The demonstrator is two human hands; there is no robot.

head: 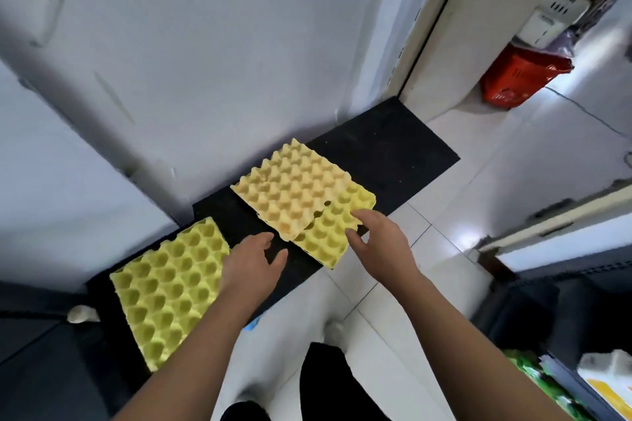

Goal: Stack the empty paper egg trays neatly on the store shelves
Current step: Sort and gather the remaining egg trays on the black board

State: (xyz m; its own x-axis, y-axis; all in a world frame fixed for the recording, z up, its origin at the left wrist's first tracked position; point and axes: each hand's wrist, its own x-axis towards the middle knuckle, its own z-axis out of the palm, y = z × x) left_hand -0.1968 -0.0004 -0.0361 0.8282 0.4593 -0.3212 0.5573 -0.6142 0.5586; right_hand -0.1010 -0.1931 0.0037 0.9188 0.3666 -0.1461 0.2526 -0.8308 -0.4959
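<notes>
- Left green tray: empty, cups up, lying flat on the low black shelf at its left end. Single tray as far as can be told.
- Left hand: open, fingers spread and relaxed, holding nothing. It hovers over the bare black strip between the two tray positions, just beside the left green tray's right edge; contact with it can't be confirmed.
- Orange tray: empty, mid-shelf against the white wall, lying on top of the lower green tray. The two are not aligned: the green one sticks out at the near right, and its near corner overhangs the shelf edge above the floor.
- Right hand: open, fingers fairly straight, tips on the exposed right edge of the lower green tray. No clear grip visible.
- Bottom centre: dark trouser leg over white floor tiles.
- Far right, top: red basket on the floor, well apart from the trays.
</notes>
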